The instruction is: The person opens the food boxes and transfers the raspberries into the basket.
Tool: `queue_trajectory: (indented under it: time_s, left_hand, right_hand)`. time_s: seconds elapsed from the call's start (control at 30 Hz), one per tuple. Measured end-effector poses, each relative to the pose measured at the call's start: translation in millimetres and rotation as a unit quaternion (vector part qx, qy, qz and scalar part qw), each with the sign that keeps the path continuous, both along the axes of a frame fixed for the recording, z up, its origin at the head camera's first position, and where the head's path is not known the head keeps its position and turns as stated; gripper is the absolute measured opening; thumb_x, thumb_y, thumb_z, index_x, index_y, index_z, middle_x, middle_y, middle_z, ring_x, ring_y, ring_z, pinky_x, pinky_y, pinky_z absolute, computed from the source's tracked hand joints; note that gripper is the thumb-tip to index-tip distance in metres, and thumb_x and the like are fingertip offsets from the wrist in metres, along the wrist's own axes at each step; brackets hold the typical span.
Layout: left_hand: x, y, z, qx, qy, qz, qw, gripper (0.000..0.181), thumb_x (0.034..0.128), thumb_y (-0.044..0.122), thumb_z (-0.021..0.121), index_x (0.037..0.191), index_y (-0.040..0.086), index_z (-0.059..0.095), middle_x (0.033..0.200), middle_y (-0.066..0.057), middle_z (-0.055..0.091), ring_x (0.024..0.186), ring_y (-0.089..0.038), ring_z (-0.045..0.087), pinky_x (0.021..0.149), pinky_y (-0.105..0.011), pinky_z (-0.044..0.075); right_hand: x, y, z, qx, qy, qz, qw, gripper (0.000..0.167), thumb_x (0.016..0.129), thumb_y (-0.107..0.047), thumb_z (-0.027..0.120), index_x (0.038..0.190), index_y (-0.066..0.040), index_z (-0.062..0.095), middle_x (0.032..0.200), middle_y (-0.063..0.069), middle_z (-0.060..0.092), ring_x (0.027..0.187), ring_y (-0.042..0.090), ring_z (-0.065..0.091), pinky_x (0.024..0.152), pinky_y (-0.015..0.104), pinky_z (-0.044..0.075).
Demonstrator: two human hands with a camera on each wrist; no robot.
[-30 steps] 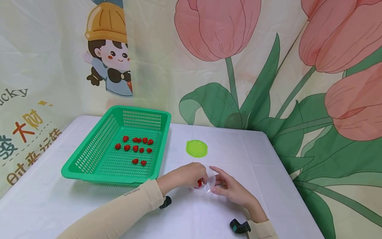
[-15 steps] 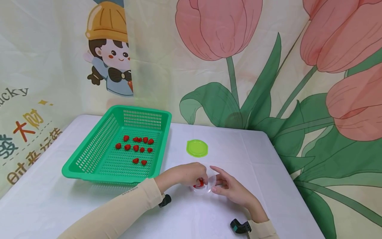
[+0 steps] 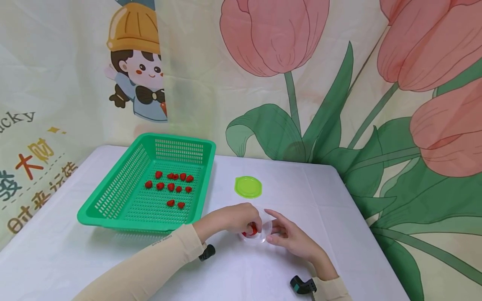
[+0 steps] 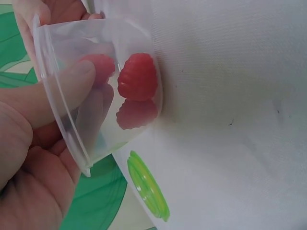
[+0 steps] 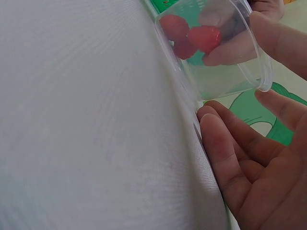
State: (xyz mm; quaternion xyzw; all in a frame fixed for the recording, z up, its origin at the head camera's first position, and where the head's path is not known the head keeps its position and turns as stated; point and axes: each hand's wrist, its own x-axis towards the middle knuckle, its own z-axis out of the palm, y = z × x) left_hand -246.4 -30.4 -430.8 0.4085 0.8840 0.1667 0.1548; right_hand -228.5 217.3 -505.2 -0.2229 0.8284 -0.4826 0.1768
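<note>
My left hand [image 3: 241,219] reaches into a clear plastic cup [image 3: 265,230] on the table. Its thumb and fingers pinch a raspberry [image 4: 103,68] inside the cup. Another raspberry [image 4: 138,76] lies at the cup's bottom, with a red reflection beneath it in the left wrist view. On the cup's right side is my right hand [image 3: 295,239], index finger and thumb spread around it. Fingertips touch the rim in the right wrist view, while the other fingers [image 5: 218,143] are loosely bent below, beside the cup wall.
A green slotted basket [image 3: 141,213] stands at the left, with several raspberries [image 3: 171,187] in loose rows on its floor. A round lime-green lid [image 3: 248,187] lies behind the cup. The white-covered table [image 3: 312,196] ends at a printed curtain [image 3: 196,83].
My left hand has shifted slightly left inside the cup, and more red shows under its fingers. The right hand, basket and lid have stayed in place.
</note>
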Motion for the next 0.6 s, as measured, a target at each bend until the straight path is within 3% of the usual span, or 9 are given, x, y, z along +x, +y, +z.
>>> queue_trajectory:
  time_s: [0.3,0.6]
  left_hand:
    - [-0.8,-3.1,7.5,0.008,-0.015,0.009,0.9998,0.018,0.0941,0.004,0.080,0.111,0.011,0.083,0.102,0.004,0.077,0.092,-0.009,0.062,0.082,-0.019,0.055]
    - [1.7,-18.2,34.5,0.042,-0.026,0.003,0.9988,0.019,0.0956,0.004,0.078,0.113,0.011,0.082,0.100,0.006,0.075,0.091,-0.006,0.065,0.085,-0.020,0.056]
  right_hand:
    - [1.3,-0.7,1.1,0.004,-0.007,-0.004,1.0000,0.077,0.099,-0.028,0.077,0.165,-0.031,0.037,0.128,0.009,0.066,0.120,0.025,0.060,0.097,0.027,0.054]
    - [1.0,-1.2,0.3,0.005,-0.008,-0.006,0.9999,0.077,0.099,-0.027,0.077,0.165,-0.027,0.037,0.131,0.010,0.064,0.121,0.026,0.059,0.097,0.026,0.053]
